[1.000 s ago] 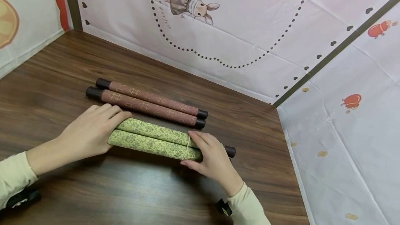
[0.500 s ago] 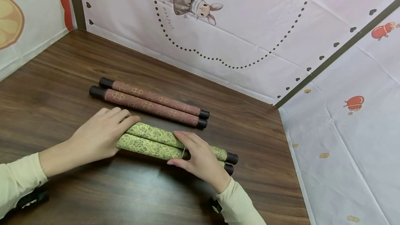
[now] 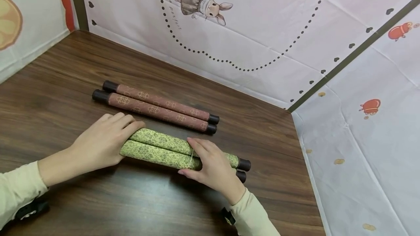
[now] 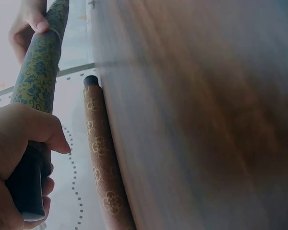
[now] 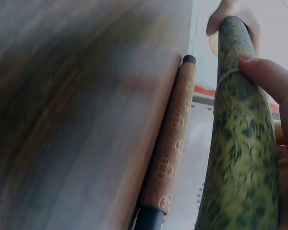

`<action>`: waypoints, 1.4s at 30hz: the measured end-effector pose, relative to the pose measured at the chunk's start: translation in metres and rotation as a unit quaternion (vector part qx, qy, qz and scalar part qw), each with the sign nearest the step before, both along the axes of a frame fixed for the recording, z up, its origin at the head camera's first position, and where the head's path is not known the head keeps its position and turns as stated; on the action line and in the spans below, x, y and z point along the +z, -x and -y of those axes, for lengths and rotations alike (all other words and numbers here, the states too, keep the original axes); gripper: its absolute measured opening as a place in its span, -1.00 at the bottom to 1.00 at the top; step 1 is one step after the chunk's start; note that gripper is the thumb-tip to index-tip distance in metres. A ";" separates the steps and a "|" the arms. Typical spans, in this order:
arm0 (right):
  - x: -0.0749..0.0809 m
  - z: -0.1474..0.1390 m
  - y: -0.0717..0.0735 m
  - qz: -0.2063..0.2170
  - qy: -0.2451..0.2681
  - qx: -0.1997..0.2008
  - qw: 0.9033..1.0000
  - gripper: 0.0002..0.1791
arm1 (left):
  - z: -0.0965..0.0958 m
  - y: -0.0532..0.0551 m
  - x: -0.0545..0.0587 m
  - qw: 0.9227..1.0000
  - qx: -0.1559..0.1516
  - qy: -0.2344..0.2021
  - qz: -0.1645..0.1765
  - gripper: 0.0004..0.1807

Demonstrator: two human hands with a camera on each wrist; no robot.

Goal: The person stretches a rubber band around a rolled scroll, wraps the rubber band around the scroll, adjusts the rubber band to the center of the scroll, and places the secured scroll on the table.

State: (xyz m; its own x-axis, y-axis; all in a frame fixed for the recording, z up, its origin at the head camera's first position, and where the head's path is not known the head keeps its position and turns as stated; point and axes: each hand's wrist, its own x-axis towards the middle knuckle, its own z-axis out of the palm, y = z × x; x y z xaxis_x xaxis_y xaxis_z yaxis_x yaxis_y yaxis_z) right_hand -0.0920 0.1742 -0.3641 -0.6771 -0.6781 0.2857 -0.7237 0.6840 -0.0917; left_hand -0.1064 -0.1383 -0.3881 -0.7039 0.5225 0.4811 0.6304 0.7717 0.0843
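Note:
Two green floral scrolls (image 3: 154,153) lie side by side in both hands, held over the table. My left hand (image 3: 103,139) grips their left ends from above; in the left wrist view a black end knob (image 4: 28,184) shows within its fingers. Nearer the right ends, my right hand (image 3: 214,166) holds the pair, thumb on the near side and fingers over the far side. A thin pale band (image 3: 191,157) runs across the scrolls right beside its fingertips. In the right wrist view the right thumb (image 5: 266,74) presses on the scroll at this band.
Two reddish-brown scrolls (image 3: 160,110) with black knobs lie side by side on the dark wooden table (image 3: 137,199), just beyond the green pair. Printed cloth walls (image 3: 249,39) stand at the back, left and right of the table.
My right hand has slid left along the green scrolls, then slightly back right, and the band now sits farther left on them. Both right-hand black knobs now show. The brown scrolls stay put.

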 end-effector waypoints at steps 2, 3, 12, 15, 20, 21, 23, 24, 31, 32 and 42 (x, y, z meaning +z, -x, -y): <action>0.000 0.004 -0.001 0.004 0.001 -0.001 1.000 -0.06 | -0.001 -0.001 -0.001 1.000 -0.004 -0.004 0.000 -0.20; -0.001 0.006 -0.001 0.006 -0.001 -0.003 1.000 -0.06 | -0.001 -0.001 -0.001 1.000 -0.007 -0.006 0.000 -0.19; 0.000 -0.002 0.003 0.028 -0.032 -0.027 0.999 0.08 | 0.009 0.002 -0.005 1.000 -0.007 -0.011 0.010 -0.11; 0.004 -0.018 0.006 0.040 -0.056 -0.059 0.996 0.09 | 0.021 0.006 -0.007 1.000 0.002 -0.011 0.021 -0.04; 0.002 -0.039 0.014 0.045 -0.072 -0.092 0.992 -0.01 | 0.042 0.013 -0.013 1.000 0.007 -0.014 0.024 0.00; 0.001 -0.041 0.016 0.048 -0.071 -0.092 0.992 -0.03 | 0.045 0.014 -0.015 1.000 0.005 -0.012 0.022 0.00; -0.004 -0.042 0.019 0.056 -0.071 -0.090 0.992 -0.06 | 0.048 0.017 -0.017 1.000 0.002 -0.009 0.018 -0.01; -0.006 -0.041 0.021 0.062 -0.071 -0.089 0.992 -0.07 | 0.049 0.018 -0.018 1.000 0.001 -0.006 0.017 -0.02; -0.018 -0.039 0.026 0.086 -0.078 -0.095 0.989 -0.08 | 0.049 0.026 -0.025 1.000 0.005 0.014 0.024 0.00; -0.018 -0.039 0.027 0.086 -0.079 -0.096 0.989 -0.08 | 0.049 0.027 -0.025 1.000 0.005 0.017 0.026 0.01; -0.020 -0.038 0.033 0.092 -0.091 -0.102 0.986 -0.07 | 0.055 0.033 -0.027 0.998 -0.031 0.025 0.043 -0.05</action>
